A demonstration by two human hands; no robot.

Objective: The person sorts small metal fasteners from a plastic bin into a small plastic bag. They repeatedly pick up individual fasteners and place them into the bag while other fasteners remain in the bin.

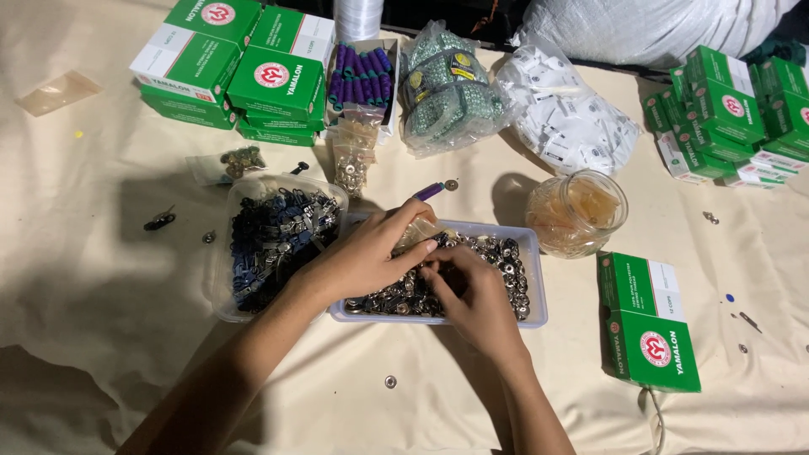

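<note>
Head view. Cloth-covered table (101,278), cream.

Item 1: shallow white tray (536,286) of silver snap buttons (506,270), centre, long axis running left to right across the view. It lies directly under both hands.

Item 2: left hand (362,257), reaching in from the lower left over the tray's left half, fingers curled narrow and pinching a small clear plastic bag (419,232) at the tray's far rim.

Item 3: right hand (474,291), over the tray's middle, fingertips drawn together just beside the left fingertips; whether it holds a button cannot be told. Both hands are equally near the buttons, the right one deeper among them.

Item 4: clear tub of dark blue zipper sliders (274,240), touching the tray's left end.

Item 5: glass jar (578,212), just beyond the tray's right end.

Item 6: green boxes (649,333), right of the tray; further stacks at the far left (232,63) and far right (729,109).

Item 7: loose button (390,382) on the cloth, near side of the tray.
</note>
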